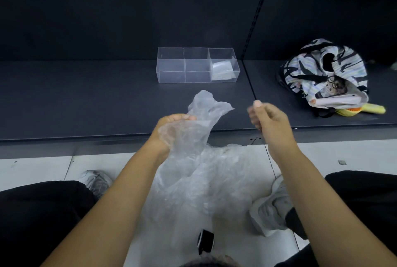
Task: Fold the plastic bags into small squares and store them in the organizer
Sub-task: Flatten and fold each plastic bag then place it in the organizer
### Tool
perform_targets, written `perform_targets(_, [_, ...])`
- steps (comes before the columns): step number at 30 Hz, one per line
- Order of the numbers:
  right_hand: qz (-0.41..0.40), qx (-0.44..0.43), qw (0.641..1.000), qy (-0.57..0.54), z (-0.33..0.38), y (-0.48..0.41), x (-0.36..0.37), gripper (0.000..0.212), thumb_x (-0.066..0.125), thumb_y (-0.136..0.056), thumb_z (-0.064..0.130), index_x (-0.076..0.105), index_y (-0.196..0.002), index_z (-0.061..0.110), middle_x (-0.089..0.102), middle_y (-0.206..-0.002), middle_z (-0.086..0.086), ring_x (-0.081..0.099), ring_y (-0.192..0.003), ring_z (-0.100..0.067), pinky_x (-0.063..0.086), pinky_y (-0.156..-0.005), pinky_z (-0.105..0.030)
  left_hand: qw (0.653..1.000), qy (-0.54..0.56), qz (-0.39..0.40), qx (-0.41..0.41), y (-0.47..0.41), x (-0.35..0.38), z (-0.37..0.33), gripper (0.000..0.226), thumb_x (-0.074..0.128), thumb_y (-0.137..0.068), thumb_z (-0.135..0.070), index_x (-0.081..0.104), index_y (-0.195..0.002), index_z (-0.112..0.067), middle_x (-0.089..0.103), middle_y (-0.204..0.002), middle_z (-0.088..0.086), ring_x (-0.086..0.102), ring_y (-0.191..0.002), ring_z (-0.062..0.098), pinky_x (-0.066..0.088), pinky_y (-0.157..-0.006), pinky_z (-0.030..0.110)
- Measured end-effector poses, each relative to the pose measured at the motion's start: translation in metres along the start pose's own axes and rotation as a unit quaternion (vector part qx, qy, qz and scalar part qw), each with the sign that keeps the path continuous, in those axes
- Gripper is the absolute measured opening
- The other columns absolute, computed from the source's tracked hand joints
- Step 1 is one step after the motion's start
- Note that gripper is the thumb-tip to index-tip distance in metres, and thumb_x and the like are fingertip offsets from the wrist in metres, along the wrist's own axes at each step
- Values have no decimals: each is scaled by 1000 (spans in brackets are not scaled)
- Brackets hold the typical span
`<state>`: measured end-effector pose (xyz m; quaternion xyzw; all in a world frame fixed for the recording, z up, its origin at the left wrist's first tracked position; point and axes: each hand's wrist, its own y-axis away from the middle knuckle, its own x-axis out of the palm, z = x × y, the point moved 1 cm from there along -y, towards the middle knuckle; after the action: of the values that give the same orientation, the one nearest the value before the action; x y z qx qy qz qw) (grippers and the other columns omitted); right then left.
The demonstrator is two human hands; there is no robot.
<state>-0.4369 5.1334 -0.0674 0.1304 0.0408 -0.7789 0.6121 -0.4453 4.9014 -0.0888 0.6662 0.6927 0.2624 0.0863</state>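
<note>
- Plastic bag (193, 133), clear and crumpled, is held up in the left grip (168, 126), whose fingers are curled around its middle. Its long axis runs near-to-far through that grip.
- The bag's rumpled top end rises beyond the left grip and points away from the person, toward the organizer (171, 67). Its lower end trails down below the grip.
- Right grip (268, 118), level with the left one and apart from the bag, is clenched with the thumb on top. It is blurred, and nothing shows inside it.
- The clear organizer stands on the dark shelf (86, 99) well beyond both grips. Folded bags (222, 70) lie in its compartment on the right-grip side.
- A heap of clear bags (214, 176) lies on the white floor (38, 170) beneath the two grips, between the person's shoes.
- A patterned tote bag (322, 69) slumps on the shelf, out past the right grip.
</note>
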Motion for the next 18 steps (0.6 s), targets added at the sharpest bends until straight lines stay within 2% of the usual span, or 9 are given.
perform_targets(1, [54,-1,999,-4,2,3,3,22,56,-89,52,66,-95,33,65,-90,24,60,-83,8,44,-76,-17,1000,-11,15,2,1,0,0,22,70,-77,-4,75,-60,-17,69,-61,-2,65,-51,15,51,-50,21])
perform_targets(3, [147,14,989,-8,4,9,13,49,60,-79,66,57,-119,37,58,-115,28,55,-107,11,45,-86,-18,998,-43,40,34,3,3,4,12,73,-78,-11,76,-67,-17,69,-65,-3,65,-56,15,52,-54,22])
perform_targets(5, [160,22,987,-18,-1,11,25,47,68,-79,56,61,-114,24,63,-111,17,61,-98,3,48,-82,-20,990,-92,56,90,5,9,9,6,73,-82,-19,75,-76,-18,72,-72,-4,67,-64,12,53,-58,22])
perform_targets(8, [55,21,997,-45,-3,10,29,28,69,-86,22,62,-85,-5,60,-76,-4,55,-70,-15,47,-73,-35,983,-129,54,120,6,13,13,7,71,-84,-24,74,-84,-18,73,-79,-6,67,-73,6,53,-65,18])
perform_targets(10, [11,34,996,-82,-6,5,19,34,68,-86,21,57,-85,-12,54,-73,-6,47,-66,-15,44,-71,-34,981,-141,32,128,5,8,12,11,70,-85,-26,74,-86,-16,73,-77,-10,66,-69,-1,49,-61,11])
perform_targets(13, [8,24,995,-97,-3,-3,3,42,69,-86,27,55,-92,-12,57,-80,-6,49,-73,-15,46,-78,-32,980,-167,-4,105,0,-9,7,12,69,-87,-24,71,-87,-12,67,-63,-15,55,-47,-5,38,-45,7])
perform_targets(15, [35,10,995,-88,1,-4,0,41,69,-86,28,55,-91,-10,60,-83,-9,53,-76,-18,48,-83,-35,968,-245,14,44,-3,-20,3,15,73,-83,-26,70,-94,-16,70,-81,-14,61,-65,-3,41,-51,10])
perform_targets(16, [53,5,995,-87,1,-4,1,37,69,-86,28,57,-88,-7,63,-84,-10,58,-78,-19,49,-85,-36,957,-287,37,13,-4,-25,3,30,76,-79,-30,67,-106,-19,68,-100,-12,62,-85,1,44,-62,12])
perform_targets(18, [88,3,992,-91,0,-2,4,29,68,-87,25,60,-87,-3,69,-86,-11,65,-80,-21,52,-86,-39,948,-310,79,0,-6,-30,2,76,79,-70,-45,45,-136,-29,46,-134,-15,44,-123,4,40,-90,20])
